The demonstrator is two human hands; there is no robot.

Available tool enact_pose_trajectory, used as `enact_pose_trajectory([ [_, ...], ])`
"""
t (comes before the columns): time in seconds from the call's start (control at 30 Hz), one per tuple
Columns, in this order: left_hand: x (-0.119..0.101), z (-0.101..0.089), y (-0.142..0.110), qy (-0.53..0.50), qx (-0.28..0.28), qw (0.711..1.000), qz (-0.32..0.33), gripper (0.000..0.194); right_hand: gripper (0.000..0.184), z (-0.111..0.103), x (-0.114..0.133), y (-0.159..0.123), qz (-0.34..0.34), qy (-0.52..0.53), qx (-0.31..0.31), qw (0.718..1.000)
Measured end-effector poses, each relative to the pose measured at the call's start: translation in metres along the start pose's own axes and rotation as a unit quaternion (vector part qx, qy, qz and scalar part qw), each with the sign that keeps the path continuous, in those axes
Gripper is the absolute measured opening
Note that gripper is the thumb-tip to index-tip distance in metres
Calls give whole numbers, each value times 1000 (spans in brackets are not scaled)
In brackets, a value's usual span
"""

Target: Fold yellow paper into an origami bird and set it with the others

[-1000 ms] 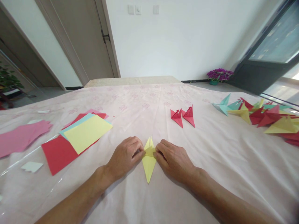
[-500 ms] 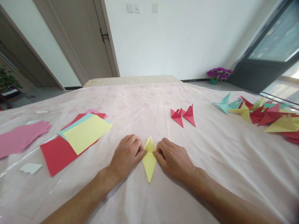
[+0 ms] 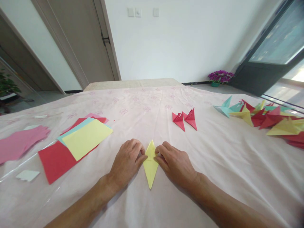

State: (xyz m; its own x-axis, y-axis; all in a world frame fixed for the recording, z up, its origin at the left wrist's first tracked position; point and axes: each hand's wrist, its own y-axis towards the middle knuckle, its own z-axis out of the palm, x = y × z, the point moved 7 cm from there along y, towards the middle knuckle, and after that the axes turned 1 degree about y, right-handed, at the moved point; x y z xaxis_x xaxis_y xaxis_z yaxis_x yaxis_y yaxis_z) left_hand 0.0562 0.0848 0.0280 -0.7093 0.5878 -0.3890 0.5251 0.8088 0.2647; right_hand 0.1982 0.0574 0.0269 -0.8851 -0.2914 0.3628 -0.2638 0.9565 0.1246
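A yellow folded paper kite shape [image 3: 150, 166] lies on the pink tablecloth [image 3: 213, 164], its long point toward me. My left hand [image 3: 127, 161] presses its left edge with curled fingers. On the other side, my right hand [image 3: 174, 163] pinches the right edge with thumb and fingers closed on the paper. Both hands rest on the cloth, facing each other across the fold.
A stack of flat paper sheets [image 3: 78, 139], yellow on top of blue and red, lies to the left. Pink sheets [image 3: 20, 144] sit at the far left. Two red folded pieces [image 3: 184, 119] lie beyond the hands. A pile of folded paper shapes [image 3: 266, 118] fills the right.
The hands have closed in slightly on the yellow paper, narrowing its upper part. The view has shifted a little.
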Motion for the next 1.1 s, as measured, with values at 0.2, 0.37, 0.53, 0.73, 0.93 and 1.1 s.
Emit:
enact_pose_trajectory([
  [0.2,1,2,-2,10,-23,999,33,11,10,2,-2,0,3,-8,4,1000],
  [0.37,-5,4,-5,79,-52,992,89,28,23,2,-4,0,1,-10,-6,1000],
  [0.53,-8,17,-8,166,3,978,128,48,14,2,-3,1,-7,-11,-3,1000],
  [0.73,-5,25,-8,208,68,967,126,54,11,3,0,2,-17,-52,9,998],
  [0.93,-4,28,-4,211,99,966,113,52,9,4,5,4,-22,-102,28,994],
  [1.1,-1,30,2,214,121,965,90,60,13,4,6,0,-26,-128,21,991],
])
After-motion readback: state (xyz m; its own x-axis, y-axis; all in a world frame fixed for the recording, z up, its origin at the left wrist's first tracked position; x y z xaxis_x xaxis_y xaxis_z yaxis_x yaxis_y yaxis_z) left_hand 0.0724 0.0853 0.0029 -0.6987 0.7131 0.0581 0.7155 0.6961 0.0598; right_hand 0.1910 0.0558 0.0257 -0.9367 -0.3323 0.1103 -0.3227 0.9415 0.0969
